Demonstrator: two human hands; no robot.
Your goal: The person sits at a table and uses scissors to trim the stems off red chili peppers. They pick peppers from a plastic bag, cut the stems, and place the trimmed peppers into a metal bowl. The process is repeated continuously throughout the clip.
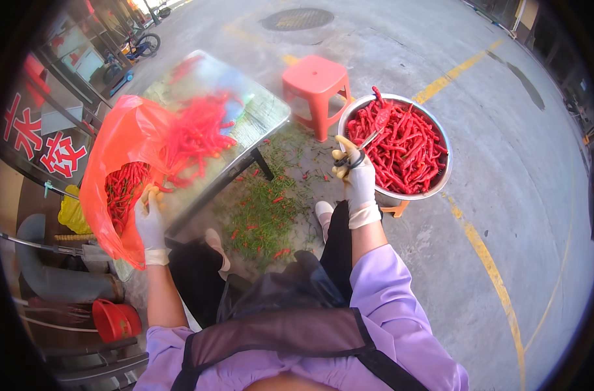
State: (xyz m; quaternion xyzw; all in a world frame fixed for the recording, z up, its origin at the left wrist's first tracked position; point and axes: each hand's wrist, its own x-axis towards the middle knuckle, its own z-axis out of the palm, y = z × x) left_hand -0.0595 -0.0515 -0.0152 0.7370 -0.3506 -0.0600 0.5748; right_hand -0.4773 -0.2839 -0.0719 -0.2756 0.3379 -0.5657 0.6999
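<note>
My right hand (359, 180), in a pale glove with yellowish fingertips, holds scissors (370, 139). Their dark handles loop around my fingers, and the blades point over a round metal-rimmed basin (446, 181) heaped with red chili peppers (404, 146). To the left, my gloved left hand (151, 222) is at the mouth of a red plastic bag (126, 117). More long red chilies (126, 188) fill that bag, right by my fingertips. Whether those fingers grip the bag or a chili is unclear. A loose pile of chilies (196, 132) lies on the table (265, 110), partly blurred.
Green stems (263, 220) and stray chilies litter the ground between my feet. A red plastic stool (315, 78) stands beyond the table's corner. Under the basin shows an orange stool (397, 209). At lower left are a grey pipe (57, 273) and a red bucket (116, 320).
</note>
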